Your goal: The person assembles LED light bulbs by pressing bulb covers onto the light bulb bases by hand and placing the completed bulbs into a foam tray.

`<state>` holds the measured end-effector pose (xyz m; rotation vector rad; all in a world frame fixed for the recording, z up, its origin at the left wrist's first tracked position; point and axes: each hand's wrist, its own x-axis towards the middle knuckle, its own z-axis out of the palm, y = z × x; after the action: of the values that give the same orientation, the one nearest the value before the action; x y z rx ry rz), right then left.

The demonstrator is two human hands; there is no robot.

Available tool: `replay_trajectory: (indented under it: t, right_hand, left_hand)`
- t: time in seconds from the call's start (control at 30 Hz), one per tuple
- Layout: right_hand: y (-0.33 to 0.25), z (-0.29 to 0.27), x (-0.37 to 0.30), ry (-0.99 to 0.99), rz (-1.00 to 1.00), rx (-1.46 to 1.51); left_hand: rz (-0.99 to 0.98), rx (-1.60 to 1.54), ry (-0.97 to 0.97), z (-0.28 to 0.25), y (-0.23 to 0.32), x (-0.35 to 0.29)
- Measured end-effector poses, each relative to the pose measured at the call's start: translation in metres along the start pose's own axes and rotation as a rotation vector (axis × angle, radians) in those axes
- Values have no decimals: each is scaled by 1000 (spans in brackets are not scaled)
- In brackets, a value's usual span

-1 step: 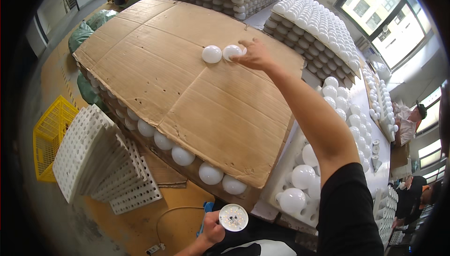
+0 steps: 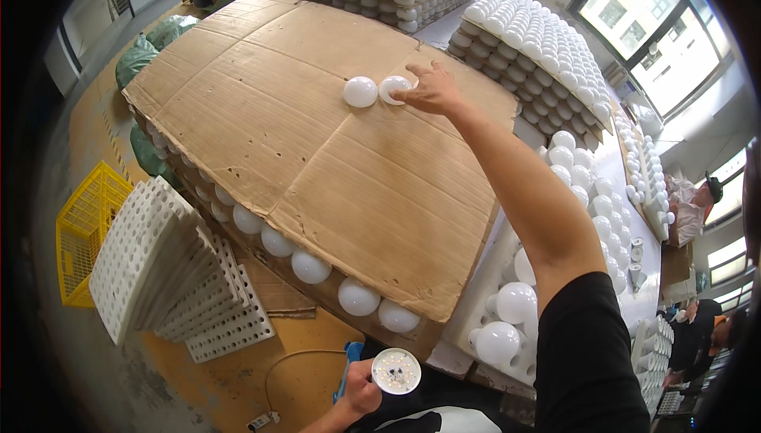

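Note:
My left hand (image 2: pixel 363 392) is closed round an LED bulb body (image 2: pixel 395 371) near the lower edge, with its round white board of small LEDs facing up and no dome on it. Out over the cardboard sheet (image 2: pixel 238 84) reaches my right hand (image 2: pixel 434 90), fingers spread. Its thumb overlaps the right edge of a white dome (image 2: pixel 391 88); whether it touches cannot be told. A second white dome (image 2: pixel 360 92) lies just left of that one. A bit of white shows behind the fingers, mostly hidden.
Round white bulbs (image 2: pixel 311 266) sit under the cardboard's near edge. Trays of bulbs (image 2: pixel 517 303) stand at right, with tall stacks of bulbs (image 2: pixel 539 36) behind. At left are white perforated trays (image 2: pixel 143 250) and a yellow crate (image 2: pixel 83 227). Other people (image 2: pixel 688 203) are at far right.

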<state>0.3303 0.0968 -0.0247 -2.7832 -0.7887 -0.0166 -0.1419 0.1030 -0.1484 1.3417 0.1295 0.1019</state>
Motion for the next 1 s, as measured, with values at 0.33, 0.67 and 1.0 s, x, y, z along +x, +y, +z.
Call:
replay_trajectory:
  t: [0.33, 0.67, 1.0]
  right_hand:
    - [19, 9, -8, -227, -200, -36]
    - [10, -29, -179, -450, -282, 84]
    - [16, -108, -399, -648, 38, 1616]
  left_hand:
    - [56, 29, 43, -13, -5, 24]
    - [401, 56, 6, 7, 1, 1]
    - [59, -75, -125, 46, 49, -22]
